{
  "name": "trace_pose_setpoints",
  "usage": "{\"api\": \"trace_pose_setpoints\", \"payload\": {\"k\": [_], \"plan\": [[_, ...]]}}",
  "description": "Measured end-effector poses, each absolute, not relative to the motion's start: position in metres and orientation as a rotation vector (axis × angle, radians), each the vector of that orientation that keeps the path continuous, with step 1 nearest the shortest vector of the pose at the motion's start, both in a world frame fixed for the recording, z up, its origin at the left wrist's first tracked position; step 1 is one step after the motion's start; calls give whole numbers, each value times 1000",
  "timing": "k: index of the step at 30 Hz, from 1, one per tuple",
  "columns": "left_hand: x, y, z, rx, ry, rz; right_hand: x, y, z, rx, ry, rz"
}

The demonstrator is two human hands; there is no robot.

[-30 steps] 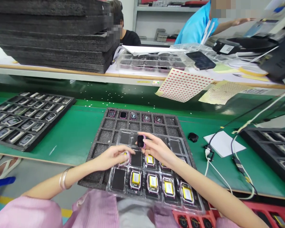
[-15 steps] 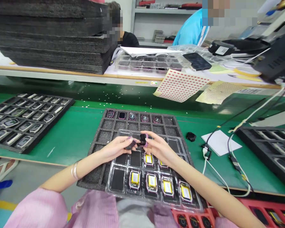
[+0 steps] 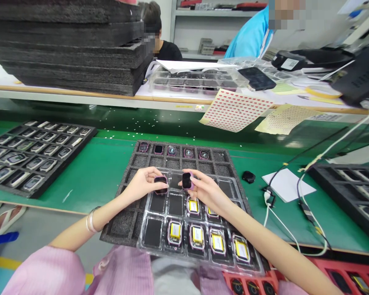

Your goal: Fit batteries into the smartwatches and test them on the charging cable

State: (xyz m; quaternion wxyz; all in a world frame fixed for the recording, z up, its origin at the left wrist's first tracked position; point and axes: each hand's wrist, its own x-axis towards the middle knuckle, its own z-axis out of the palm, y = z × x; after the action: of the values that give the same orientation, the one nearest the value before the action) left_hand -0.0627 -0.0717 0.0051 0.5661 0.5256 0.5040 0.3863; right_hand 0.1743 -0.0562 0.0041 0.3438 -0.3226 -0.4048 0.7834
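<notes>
My left hand [image 3: 143, 183] pinches a small pink-rimmed watch body [image 3: 160, 184] with a black screen. Just to its right, my right hand [image 3: 204, 190] holds a second pink watch body [image 3: 187, 180], screen facing me. Both are held over a clear plastic tray [image 3: 160, 241] that lies on a black foam tray [image 3: 135, 174]. Several pink watch bodies with yellow batteries [image 3: 197, 235] sit in the clear tray's pockets. Along the foam tray's far row sit several finished watch bodies [image 3: 172, 150].
A second foam tray of watch parts [image 3: 27, 153] lies at left on the green belt [image 3: 101, 164]. Cables [image 3: 298, 192], a white paper [image 3: 287, 184] and a small black part [image 3: 249, 177] lie at right. Stacked foam trays [image 3: 70, 45] and two other people stand behind the far shelf.
My left hand lifted a watch body out of the clear tray, brought it up beside the one in my right hand, then drew it slightly left. The right hand stayed nearly in place.
</notes>
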Motion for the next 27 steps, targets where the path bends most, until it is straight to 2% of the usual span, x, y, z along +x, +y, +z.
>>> {"api": "trace_pose_setpoints", "payload": {"k": [15, 27], "plan": [[-39, -67, -1, 1014, 937, 835, 180, -52, -1, -857, -1167, 1979], [-34, -69, -13, 1320, 1054, 664, 176, -56, -5, -886, -1154, 2047]]}}
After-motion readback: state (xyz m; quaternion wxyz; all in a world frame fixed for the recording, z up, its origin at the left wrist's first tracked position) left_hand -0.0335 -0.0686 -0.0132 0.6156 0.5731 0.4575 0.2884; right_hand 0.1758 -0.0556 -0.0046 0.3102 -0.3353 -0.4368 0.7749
